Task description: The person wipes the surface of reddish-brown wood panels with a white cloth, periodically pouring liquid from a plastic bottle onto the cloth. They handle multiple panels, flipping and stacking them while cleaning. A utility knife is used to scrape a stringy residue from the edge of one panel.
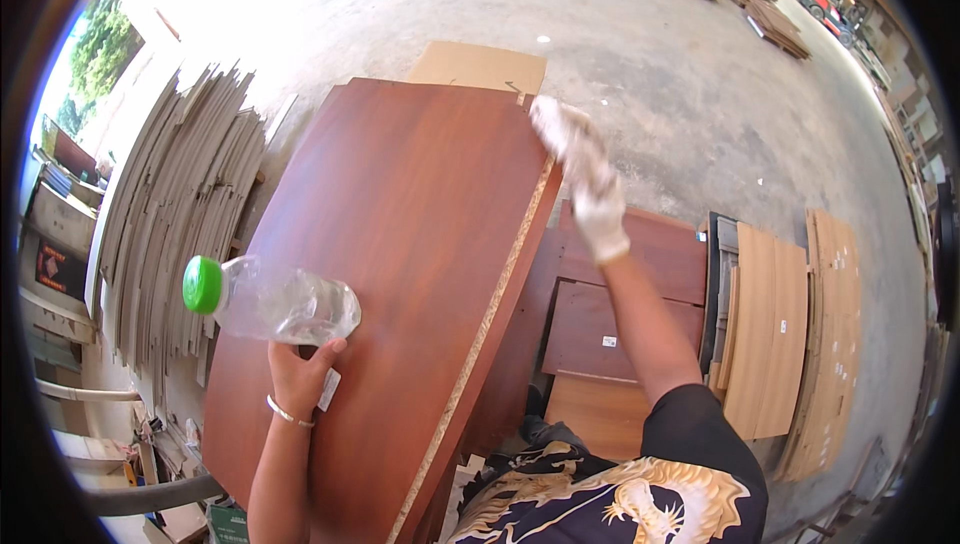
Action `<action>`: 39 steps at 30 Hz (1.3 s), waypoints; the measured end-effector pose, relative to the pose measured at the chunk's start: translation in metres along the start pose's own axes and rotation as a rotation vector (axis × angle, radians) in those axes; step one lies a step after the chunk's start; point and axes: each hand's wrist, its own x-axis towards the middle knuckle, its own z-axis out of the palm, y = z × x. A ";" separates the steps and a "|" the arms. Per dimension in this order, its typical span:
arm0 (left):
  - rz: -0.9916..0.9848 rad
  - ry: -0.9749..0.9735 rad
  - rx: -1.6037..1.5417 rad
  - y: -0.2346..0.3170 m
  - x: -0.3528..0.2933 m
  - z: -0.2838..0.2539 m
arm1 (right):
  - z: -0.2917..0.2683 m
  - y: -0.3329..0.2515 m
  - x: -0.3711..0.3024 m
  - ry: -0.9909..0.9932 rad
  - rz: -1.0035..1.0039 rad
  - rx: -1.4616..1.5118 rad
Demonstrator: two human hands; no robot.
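Observation:
A large reddish-brown laminated board (400, 244) lies tilted in front of me, its raw chipboard edge (490, 314) running along the right side. My left hand (300, 369), bare with a bracelet at the wrist, grips a clear crumpled plastic bottle (280, 306) with a green cap (203, 285), held over the board's left part. My right hand (585, 179), in a white work glove, reaches forward and rests on the board's far right corner and edge.
Grey panel strips (180, 214) are stacked at the left. Smaller brown boards (620, 294) lie at the right, beside light plywood sheets (780, 334). A cardboard sheet (480, 66) lies beyond the board on the concrete floor (660, 74). More wood stacks sit far back right.

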 end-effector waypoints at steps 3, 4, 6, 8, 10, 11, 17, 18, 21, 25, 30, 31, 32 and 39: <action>-0.007 0.018 -0.029 0.000 -0.009 -0.007 | 0.045 -0.001 -0.043 -0.222 -0.039 0.839; -0.006 0.014 -0.055 0.001 -0.009 -0.007 | 0.053 0.000 -0.052 -0.265 0.165 1.206; -0.014 0.024 -0.060 0.003 -0.011 -0.006 | 0.030 -0.001 -0.014 -0.210 0.161 0.674; 0.000 0.018 -0.095 0.006 -0.005 -0.002 | -0.006 -0.002 0.041 -0.074 0.139 -0.030; -0.010 -0.007 -0.147 0.004 -0.002 0.000 | -0.019 0.030 0.039 0.125 0.028 -0.324; -0.032 -0.022 -0.102 0.000 -0.004 -0.006 | -0.008 0.023 0.023 0.076 -0.044 -0.303; -0.080 -0.048 -0.048 -0.003 -0.012 -0.014 | 0.025 -0.050 -0.094 -0.387 -0.616 -0.619; -0.083 -0.044 -0.032 -0.008 -0.012 -0.019 | 0.019 -0.036 -0.078 -0.399 -0.499 -0.500; -0.045 -0.031 -0.099 0.000 -0.001 -0.002 | -0.017 -0.004 -0.007 -0.197 -0.040 -0.214; -0.039 -0.044 0.008 -0.011 -0.010 -0.014 | 0.022 -0.045 -0.035 -0.100 0.112 0.259; -0.035 0.015 -0.045 0.000 -0.012 -0.008 | 0.044 -0.077 -0.152 -0.440 -0.368 -0.292; -0.004 0.037 -0.069 0.002 -0.011 -0.007 | 0.043 -0.066 -0.127 -0.469 -0.179 0.004; 0.006 0.037 -0.057 -0.002 -0.010 -0.008 | 0.037 -0.047 -0.094 -0.404 0.010 0.308; 0.045 0.017 -0.063 -0.003 -0.002 -0.002 | -0.003 0.011 -0.005 0.003 0.032 -0.216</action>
